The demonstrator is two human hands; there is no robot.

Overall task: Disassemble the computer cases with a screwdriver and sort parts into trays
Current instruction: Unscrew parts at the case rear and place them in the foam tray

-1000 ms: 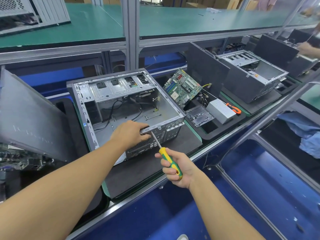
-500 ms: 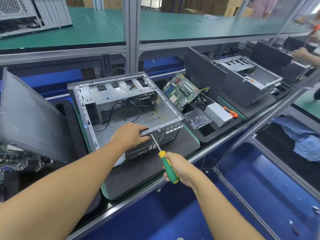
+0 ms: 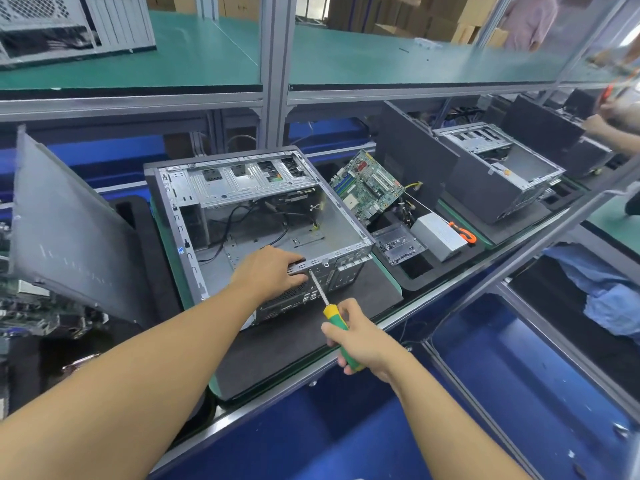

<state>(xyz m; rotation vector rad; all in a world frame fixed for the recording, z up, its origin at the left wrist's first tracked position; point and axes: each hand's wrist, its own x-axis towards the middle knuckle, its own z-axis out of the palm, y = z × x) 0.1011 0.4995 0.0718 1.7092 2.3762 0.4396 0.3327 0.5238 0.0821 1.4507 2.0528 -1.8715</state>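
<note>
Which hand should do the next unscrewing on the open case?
Right. The right hand grips the screwdriver, tip at the case rim; the left hand holds that rim, bracing it.

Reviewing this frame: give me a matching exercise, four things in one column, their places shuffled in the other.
1 green-and-yellow-handled screwdriver
2 green printed motherboard
3 grey metal power-supply box
4 dark grey side panel

A leaning left of the open grey computer case
B held in the right hand
C propped tilted right of that case
D lying beside an orange-handled tool

Pairs: 1-B, 2-C, 3-D, 4-A
</note>
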